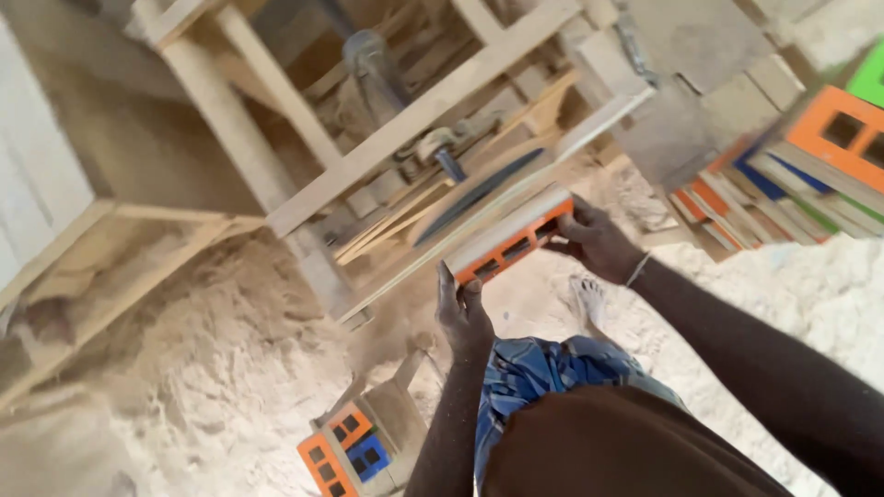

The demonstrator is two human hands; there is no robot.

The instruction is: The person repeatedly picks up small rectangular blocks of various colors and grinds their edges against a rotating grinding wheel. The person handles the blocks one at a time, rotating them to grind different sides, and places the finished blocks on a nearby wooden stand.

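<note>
Sawdust [212,368] lies heaped across the workshop floor beneath a rough timber saw bench [304,138]. Both hands clamp an orange-painted wooden piece [511,237] with rectangular cut-outs: the left hand [463,317] pinches its near end, the right hand [597,241] wraps the far end. It lies along the bench edge, beside the dark circular blade [479,195]. Keeping it flat and fingers clear of the blade seems wise. Painted pieces [792,175] are stacked at right; more [345,451] lie below.
</note>
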